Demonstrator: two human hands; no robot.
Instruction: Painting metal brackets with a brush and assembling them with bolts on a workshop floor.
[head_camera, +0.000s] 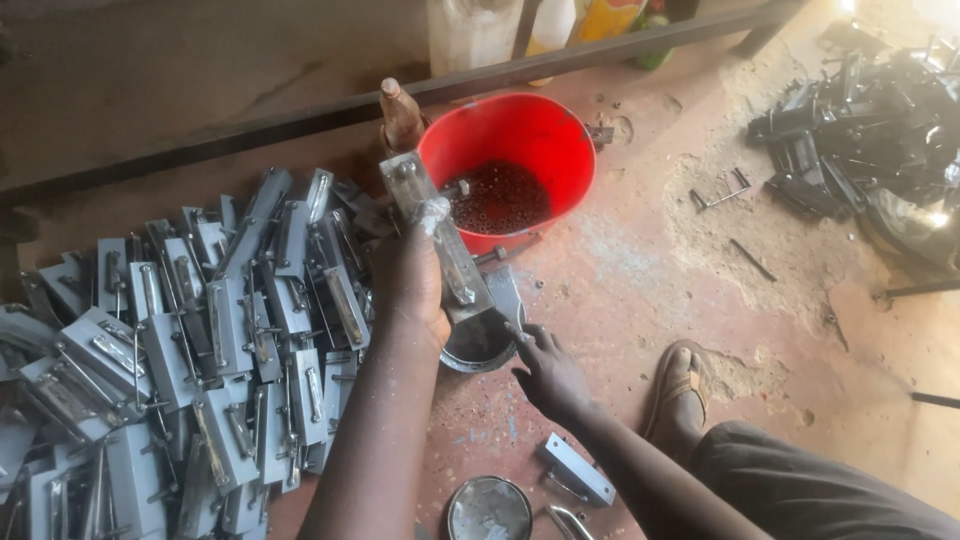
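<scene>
There is one red bucket (520, 150) at 12 o'clock. One brown bottle (400, 115) stands just at its 9 o'clock side. One small round tin (478, 345) sits in the middle, and one round lid (489, 508) lies at 6 o'clock. The grey metal latches (180, 360) at 9 o'clock are too many to count. One lone latch (577, 469) lies at 5 o'clock.

single head cam, worn by the person, tilted steeply down at the floor (640, 290) in front. close range: both forearms enter from the bottom edge, red bucket (510, 150) up centre, grey metal parts pile (170, 360) left. no second view.
</scene>
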